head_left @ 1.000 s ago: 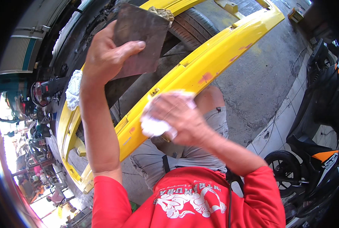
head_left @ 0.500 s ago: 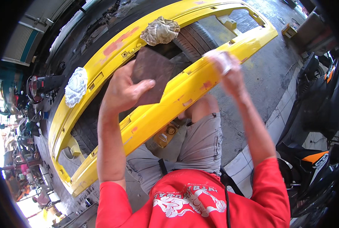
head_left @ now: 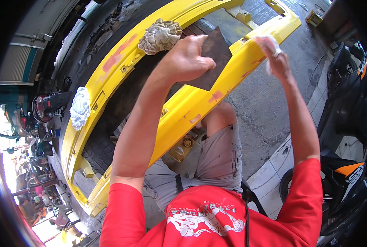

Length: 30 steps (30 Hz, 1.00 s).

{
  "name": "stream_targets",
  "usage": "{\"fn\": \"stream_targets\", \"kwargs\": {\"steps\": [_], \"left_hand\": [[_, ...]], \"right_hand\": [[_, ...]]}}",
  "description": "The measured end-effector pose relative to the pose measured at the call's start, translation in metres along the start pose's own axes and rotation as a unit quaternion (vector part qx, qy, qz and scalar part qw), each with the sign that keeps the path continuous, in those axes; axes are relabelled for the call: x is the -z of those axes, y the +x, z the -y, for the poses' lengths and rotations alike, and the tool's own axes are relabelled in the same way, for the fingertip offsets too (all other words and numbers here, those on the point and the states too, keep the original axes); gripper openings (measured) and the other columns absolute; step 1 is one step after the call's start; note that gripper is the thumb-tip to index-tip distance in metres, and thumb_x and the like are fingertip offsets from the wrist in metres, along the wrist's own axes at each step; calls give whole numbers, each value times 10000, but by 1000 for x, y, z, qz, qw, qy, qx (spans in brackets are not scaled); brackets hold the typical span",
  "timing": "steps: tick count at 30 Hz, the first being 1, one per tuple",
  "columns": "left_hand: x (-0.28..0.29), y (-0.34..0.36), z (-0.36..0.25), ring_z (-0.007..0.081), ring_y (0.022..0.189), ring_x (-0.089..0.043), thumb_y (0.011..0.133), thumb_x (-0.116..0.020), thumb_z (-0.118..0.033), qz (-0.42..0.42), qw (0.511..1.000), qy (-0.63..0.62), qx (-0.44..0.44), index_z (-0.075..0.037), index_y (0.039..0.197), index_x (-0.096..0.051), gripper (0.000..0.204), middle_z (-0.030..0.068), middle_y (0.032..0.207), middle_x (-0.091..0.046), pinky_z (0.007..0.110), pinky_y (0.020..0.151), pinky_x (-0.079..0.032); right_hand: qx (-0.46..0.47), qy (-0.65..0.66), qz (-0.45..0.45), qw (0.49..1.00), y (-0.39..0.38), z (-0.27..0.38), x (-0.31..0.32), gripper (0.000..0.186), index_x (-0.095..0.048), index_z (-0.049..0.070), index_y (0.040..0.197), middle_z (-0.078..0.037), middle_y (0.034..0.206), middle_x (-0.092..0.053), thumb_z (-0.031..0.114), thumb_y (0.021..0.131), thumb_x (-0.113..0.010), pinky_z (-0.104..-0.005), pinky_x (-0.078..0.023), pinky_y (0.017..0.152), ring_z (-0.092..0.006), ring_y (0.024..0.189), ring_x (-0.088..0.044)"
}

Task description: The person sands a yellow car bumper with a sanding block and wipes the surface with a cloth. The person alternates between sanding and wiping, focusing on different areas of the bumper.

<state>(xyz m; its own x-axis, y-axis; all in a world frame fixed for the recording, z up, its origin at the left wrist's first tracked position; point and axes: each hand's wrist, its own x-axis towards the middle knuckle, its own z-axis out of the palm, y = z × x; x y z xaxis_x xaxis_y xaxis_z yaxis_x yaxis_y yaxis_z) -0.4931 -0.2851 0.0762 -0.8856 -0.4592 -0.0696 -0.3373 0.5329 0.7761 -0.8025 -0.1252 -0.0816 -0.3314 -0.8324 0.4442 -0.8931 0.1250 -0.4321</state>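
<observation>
A long yellow car bumper [head_left: 175, 131] with reddish and pale patches lies across in front of me, one end at the lower left, the other at the upper right. My left hand [head_left: 189, 61] is closed on a dark brown sheet [head_left: 218, 57] that looks like sandpaper, held over the bumper's near bar and hiding part of it. At the right part of that bar, my right hand [head_left: 280, 64] grips a small white cloth [head_left: 270, 43]; motion blurs its fingers. On the bumper's far side rest a crumpled beige cloth [head_left: 159, 37] and a crumpled white cloth [head_left: 80, 108].
Tyres [head_left: 103, 154] lie beneath the bumper. Between my legs stands a yellow container [head_left: 179, 151]. A black and orange motorcycle [head_left: 344, 103] stands to the right, and a yellowish tin [head_left: 314, 18] is at the upper right. Another motorcycle [head_left: 47, 107] is at the left.
My left hand has carried the brown sheet up and to the right along the bumper. My right hand has shifted right and farther away, toward the bumper's right end.
</observation>
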Motion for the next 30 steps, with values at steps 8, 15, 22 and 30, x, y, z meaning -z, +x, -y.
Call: {"fn": "stream_targets", "kwargs": {"steps": [8, 15, 22, 30], "left_hand": [[-37, 71, 4, 442, 1221, -726, 792, -723, -181, -14, 977, 211, -15, 83, 1307, -690, 579, 332, 1302, -728, 455, 1058, -581], [-43, 95, 3, 344, 1033, -793, 772, -793, -197, 27, 986, 163, 2, 47, 1270, -732, 557, 238, 1104, -799, 428, 919, -620], [-52, 105, 0, 303, 976, -796, 764, -778, -174, 25, 985, 168, -8, -9, 1230, -768, 494, 192, 1076, -814, 409, 899, -628], [-47, 102, 0, 279, 964, -797, 797, -773, -175, 55, 988, 141, -10, -2, 1212, -764, 450, 177, 1069, -814, 401, 901, -630]], "right_hand": [[-286, 157, -29, 945, 15, -38, -5, 804, -564, 175, 1610, -142, 1449, -713, 731, 1031, -610, -454, -577, 1146, -283, 1354, -696], [-273, 187, -26, 943, 14, -44, -6, 810, -639, 163, 1554, -152, 1403, -740, 765, 1013, -606, -446, -574, 1118, -288, 1332, -702], [-261, 226, -34, 938, 14, -42, -5, 736, -626, 186, 1552, -105, 1397, -746, 700, 1026, -659, -428, -585, 1124, -248, 1328, -708], [-279, 205, -15, 938, 13, -55, -4, 743, -625, 199, 1557, -101, 1401, -744, 711, 1019, -661, -437, -582, 1130, -245, 1313, -716]]}}
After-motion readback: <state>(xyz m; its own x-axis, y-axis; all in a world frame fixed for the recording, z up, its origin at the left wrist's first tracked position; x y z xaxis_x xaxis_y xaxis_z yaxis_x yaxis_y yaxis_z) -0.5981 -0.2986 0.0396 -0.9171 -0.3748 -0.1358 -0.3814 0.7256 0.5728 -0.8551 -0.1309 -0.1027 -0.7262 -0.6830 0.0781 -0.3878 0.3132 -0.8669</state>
